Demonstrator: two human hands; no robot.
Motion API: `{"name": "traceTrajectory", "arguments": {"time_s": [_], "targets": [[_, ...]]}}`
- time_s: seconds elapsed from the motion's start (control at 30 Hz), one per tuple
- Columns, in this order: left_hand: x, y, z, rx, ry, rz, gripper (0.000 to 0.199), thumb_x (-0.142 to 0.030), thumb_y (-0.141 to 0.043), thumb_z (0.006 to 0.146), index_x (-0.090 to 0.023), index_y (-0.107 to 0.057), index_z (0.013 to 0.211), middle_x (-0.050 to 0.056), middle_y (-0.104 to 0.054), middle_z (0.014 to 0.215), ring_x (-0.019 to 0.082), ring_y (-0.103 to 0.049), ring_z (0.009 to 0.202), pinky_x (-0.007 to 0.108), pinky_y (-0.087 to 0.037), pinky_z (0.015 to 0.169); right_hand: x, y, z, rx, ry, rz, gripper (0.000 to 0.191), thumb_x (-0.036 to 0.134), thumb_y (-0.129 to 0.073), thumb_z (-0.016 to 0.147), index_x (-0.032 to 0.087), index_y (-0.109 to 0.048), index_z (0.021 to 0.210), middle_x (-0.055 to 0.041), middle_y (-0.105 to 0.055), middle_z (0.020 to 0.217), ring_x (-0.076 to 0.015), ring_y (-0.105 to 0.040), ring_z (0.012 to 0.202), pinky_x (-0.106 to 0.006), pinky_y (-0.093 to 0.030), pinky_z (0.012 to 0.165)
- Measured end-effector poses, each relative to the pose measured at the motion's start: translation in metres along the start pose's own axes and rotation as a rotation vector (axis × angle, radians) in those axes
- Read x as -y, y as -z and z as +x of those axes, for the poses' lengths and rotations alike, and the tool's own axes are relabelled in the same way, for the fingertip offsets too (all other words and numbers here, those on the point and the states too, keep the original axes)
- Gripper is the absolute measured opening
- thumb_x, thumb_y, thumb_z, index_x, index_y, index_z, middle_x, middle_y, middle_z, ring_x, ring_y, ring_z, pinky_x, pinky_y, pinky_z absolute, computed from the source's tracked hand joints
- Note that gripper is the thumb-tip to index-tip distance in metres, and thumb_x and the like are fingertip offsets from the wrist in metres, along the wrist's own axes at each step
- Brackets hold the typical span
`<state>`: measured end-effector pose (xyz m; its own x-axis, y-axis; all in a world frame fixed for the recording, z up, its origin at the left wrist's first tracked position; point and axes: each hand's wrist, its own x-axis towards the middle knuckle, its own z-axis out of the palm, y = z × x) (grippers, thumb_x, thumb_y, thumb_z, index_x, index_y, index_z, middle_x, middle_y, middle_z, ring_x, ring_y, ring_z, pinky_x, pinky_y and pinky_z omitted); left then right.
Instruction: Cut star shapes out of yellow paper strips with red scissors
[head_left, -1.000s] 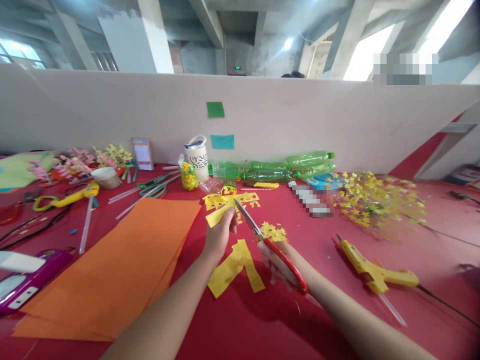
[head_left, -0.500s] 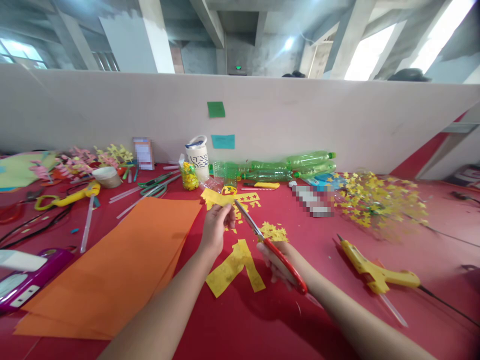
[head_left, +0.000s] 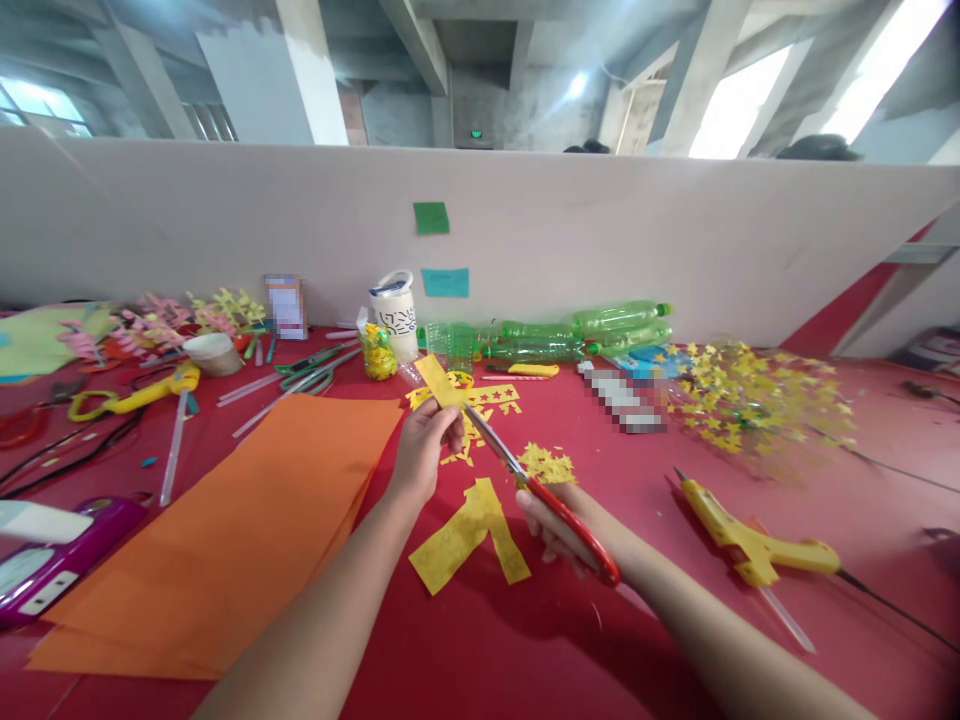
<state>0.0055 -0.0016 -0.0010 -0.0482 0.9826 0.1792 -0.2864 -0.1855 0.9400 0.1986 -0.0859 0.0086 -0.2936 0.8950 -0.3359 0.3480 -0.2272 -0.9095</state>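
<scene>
— Grip status?
— I see my left hand (head_left: 420,450) pinching a thin yellow strip (head_left: 433,378); my right hand (head_left: 592,515) grips red-handled metal scissors (head_left: 538,490).
— Strip's position?
— Above the red surface (head_left: 480,660), at the scissors' tips.

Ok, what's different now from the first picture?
The left hand moved a little left, and its yellow strip swung from pointing down-left to up-left. Nothing was newly held or let go. The right hand and red-handled scissors stayed nearly still; the orange sheets stayed put.
</scene>
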Motion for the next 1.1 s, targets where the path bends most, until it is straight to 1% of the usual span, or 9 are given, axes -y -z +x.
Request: {"name": "traceTrajectory", "arguments": {"time_s": [0.1, 0.23, 0.53, 0.67, 0.7, 0.83, 0.93, 1.03, 1.1], "targets": [[-0.001, 0.000, 0.000, 0.012, 0.005, 0.007, 0.018, -0.029, -0.061, 0.075, -0.017, -0.053, 0.064, -0.004, -0.056, 0.055, 0.006, -0.047, 0.044, 0.019, -0.035, 0.045, -0.002, 0.001, 0.001, 0.006, 0.010, -0.007, 0.039, 0.050, -0.058, 0.083, 0.018, -0.048, 0.063, 0.0102, -0.039, 0.036, -0.0054, -0.039, 0.030, -0.021, -0.045, 0.045], [-0.003, 0.001, 0.000, 0.003, 0.026, 0.008, 0.018, -0.029, -0.061, 0.074, -0.017, -0.054, 0.063, -0.004, -0.056, 0.054, 0.006, -0.047, 0.043, 0.020, -0.035, 0.044, -0.003, 0.002, 0.003, 0.016, 0.025, -0.013, 0.039, 0.051, -0.056, 0.083, 0.018, -0.048, 0.064, 0.0103, -0.039, 0.036, -0.0054, -0.039, 0.029, -0.020, -0.045, 0.044], [-0.003, 0.002, 0.001, 0.019, 0.024, 0.012, 0.017, -0.028, -0.061, 0.074, -0.016, -0.054, 0.064, -0.004, -0.055, 0.054, 0.006, -0.046, 0.043, 0.019, -0.034, 0.044, -0.002, 0.003, 0.003, 0.017, 0.007, -0.046, 0.043, 0.056, -0.056, 0.082, 0.017, -0.049, 0.064, 0.0088, -0.040, 0.037, -0.0067, -0.042, 0.031, -0.017, -0.036, 0.035], [-0.003, 0.004, 0.002, 0.030, 0.026, 0.021, 0.018, -0.028, -0.061, 0.075, -0.016, -0.054, 0.064, -0.004, -0.055, 0.053, 0.006, -0.045, 0.043, 0.020, -0.035, 0.044, 0.004, 0.003, 0.001, 0.025, 0.012, -0.062, 0.045, 0.057, -0.055, 0.082, 0.017, -0.048, 0.062, 0.0091, -0.038, 0.034, -0.0062, -0.041, 0.030, -0.018, -0.039, 0.038], [-0.003, 0.005, 0.003, 0.035, 0.029, 0.021, 0.017, -0.028, -0.061, 0.074, -0.016, -0.054, 0.064, -0.004, -0.054, 0.053, 0.006, -0.045, 0.043, 0.019, -0.035, 0.044, 0.005, 0.004, 0.000, 0.028, 0.008, -0.068, 0.046, 0.058, -0.054, 0.082, 0.018, -0.048, 0.061, 0.0090, -0.038, 0.034, -0.0065, -0.041, 0.030, -0.018, -0.039, 0.038], [-0.003, 0.009, 0.006, 0.089, 0.045, 0.023, 0.015, -0.028, -0.060, 0.073, -0.017, -0.056, 0.065, -0.004, -0.053, 0.053, 0.006, -0.044, 0.043, 0.020, -0.033, 0.042, 0.009, 0.006, -0.002, 0.020, -0.038, -0.103, 0.046, 0.058, -0.055, 0.080, 0.018, -0.048, 0.059, 0.0069, -0.040, 0.035, -0.0094, -0.046, 0.031, -0.017, -0.032, 0.031], [-0.002, 0.012, 0.009, 0.129, 0.052, 0.022, 0.015, -0.026, -0.060, 0.072, -0.016, -0.056, 0.062, -0.003, -0.053, 0.052, 0.007, -0.043, 0.043, 0.020, -0.032, 0.041, 0.008, 0.009, -0.001, 0.046, -0.029, -0.108, 0.045, 0.056, -0.053, 0.082, 0.018, -0.048, 0.059, 0.0069, -0.038, 0.032, -0.0096, -0.045, 0.029, -0.017, -0.032, 0.031], [-0.001, 0.015, 0.010, 0.134, 0.057, 0.020, 0.015, -0.026, -0.060, 0.072, -0.016, -0.056, 0.061, -0.003, -0.052, 0.051, 0.006, -0.042, 0.042, 0.020, -0.031, 0.041, 0.006, 0.010, 0.000, 0.071, -0.024, -0.111, 0.044, 0.054, -0.053, 0.084, 0.018, -0.049, 0.059, 0.0062, -0.038, 0.032, -0.0105, -0.046, 0.029, -0.016, -0.029, 0.030], [-0.001, 0.016, 0.010, 0.132, 0.064, 0.026, 0.016, -0.026, -0.060, 0.072, -0.016, -0.056, 0.061, -0.003, -0.052, 0.050, 0.006, -0.041, 0.041, 0.019, -0.030, 0.040, 0.006, 0.010, 0.000, 0.060, -0.033, -0.113, 0.044, 0.054, -0.054, 0.082, 0.017, -0.049, 0.058, 0.0057, -0.040, 0.034, -0.0111, -0.049, 0.030, -0.016, -0.028, 0.029]]}}
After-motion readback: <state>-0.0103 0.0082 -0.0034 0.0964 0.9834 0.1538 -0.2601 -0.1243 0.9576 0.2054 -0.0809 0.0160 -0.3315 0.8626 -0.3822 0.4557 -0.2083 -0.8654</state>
